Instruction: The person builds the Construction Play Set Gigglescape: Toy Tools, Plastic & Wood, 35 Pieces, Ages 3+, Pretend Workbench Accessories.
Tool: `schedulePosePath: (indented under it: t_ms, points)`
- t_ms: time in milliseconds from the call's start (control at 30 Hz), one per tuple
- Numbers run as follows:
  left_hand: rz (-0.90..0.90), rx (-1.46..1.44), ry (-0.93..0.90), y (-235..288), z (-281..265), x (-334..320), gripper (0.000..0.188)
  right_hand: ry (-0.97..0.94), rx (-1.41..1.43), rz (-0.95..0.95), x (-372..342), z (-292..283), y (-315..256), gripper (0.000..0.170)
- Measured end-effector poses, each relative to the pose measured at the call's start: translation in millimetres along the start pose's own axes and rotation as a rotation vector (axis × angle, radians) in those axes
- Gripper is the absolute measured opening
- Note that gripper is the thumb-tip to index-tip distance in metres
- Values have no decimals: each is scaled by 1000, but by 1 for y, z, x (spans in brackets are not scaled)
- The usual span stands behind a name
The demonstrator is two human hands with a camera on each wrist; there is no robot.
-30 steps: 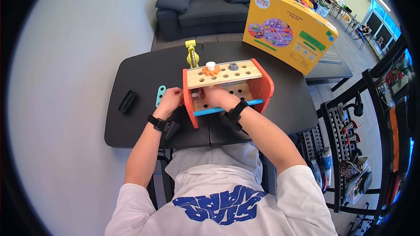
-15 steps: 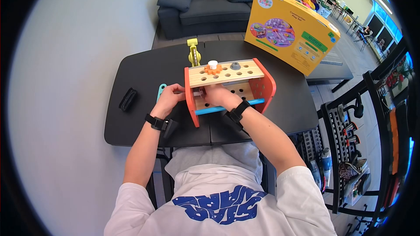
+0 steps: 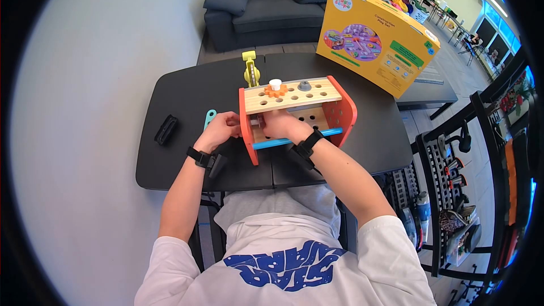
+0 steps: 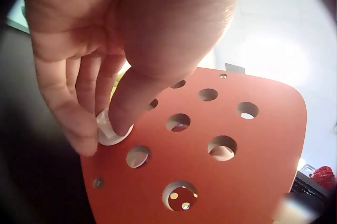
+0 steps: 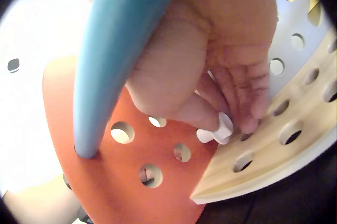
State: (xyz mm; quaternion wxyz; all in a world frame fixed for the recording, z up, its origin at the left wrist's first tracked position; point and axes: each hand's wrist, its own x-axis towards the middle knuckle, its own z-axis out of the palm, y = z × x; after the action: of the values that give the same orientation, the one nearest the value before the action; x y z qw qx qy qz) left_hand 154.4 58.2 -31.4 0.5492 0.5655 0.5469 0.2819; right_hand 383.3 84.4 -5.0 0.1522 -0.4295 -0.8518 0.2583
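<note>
A toy workbench (image 3: pixel 292 97) with red side panels, wooden boards and a blue bar stands on the black table. My left hand (image 3: pixel 220 130) is outside its left red panel (image 4: pixel 239 171). Its thumb and fingers pinch a white round plastic piece (image 4: pixel 109 135) against the panel, by a hole. My right hand (image 3: pixel 280 124) reaches under the top board, behind the blue bar (image 5: pixel 118 61). There, its thumb and fingers pinch a white plastic piece with a flared round end (image 5: pixel 225 128), close to the panel's inner face and the wooden board.
An orange gear (image 3: pixel 275 92) with a white piece in it and a grey piece (image 3: pixel 305 85) sit on top. Behind stands a yellow-green tool (image 3: pixel 250 69). Left lie a teal perforated strip (image 3: pixel 210 116) and a black object (image 3: pixel 166 130). A yellow box (image 3: pixel 377 39) stands back right.
Both hands stay at the left red panel, with small finger movements. My left hand now covers more of the teal strip than a second ago. The head view has shifted slightly.
</note>
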Motion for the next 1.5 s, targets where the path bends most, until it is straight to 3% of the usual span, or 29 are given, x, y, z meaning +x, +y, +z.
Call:
schedulePosePath:
  t_ms: [167, 267, 367, 433, 533, 633, 733, 867, 933, 1033, 1300, 1433, 1467, 1500]
  points:
    - [98, 0, 71, 5, 4, -3, 36, -60, 59, 58, 4, 5, 8, 31]
    - [71, -121, 60, 7, 2, -5, 34, -14, 69, -15, 4, 8, 9, 31]
    - [138, -17, 88, 2, 2, -2, 34, -29, 152, 56, 3, 2, 2, 31]
    - [197, -71, 99, 1, 5, -2, 15, -61, 163, 81, 0, -3, -2, 30]
    - [197, -79, 120, 3, 8, -3, 20, 69, 18, -84, 3, 14, 11, 32]
    - [102, 55, 32, 10, 2, -5, 34, -62, 82, 29, -3, -2, -1, 37]
    - [101, 171, -2, 13, -3, -3, 35, -76, 46, 45, -1, -3, -6, 34]
    - [83, 176, 0, 19, -2, -5, 34, -121, -139, 42, -8, -17, -27, 34]
    - [80, 50, 7, 19, -2, -4, 20, -180, -193, 43, -9, -21, -32, 34]
    - [43, -90, 35, 18, -2, -3, 19, -65, -169, -19, -3, -5, -17, 35]
    - [174, 9, 82, 10, 1, -1, 13, 35, -8, -37, -4, 6, -1, 21]
    - [158, 8, 86, 2, -3, -1, 25, 124, 4, -116, 6, 24, 19, 20]
    - [158, 8, 86, 2, -4, -1, 25, 123, 3, -116, 3, 14, 8, 20]
    - [172, -38, 85, 3, -5, -2, 18, -7, -1, -16, 1, 3, -2, 23]
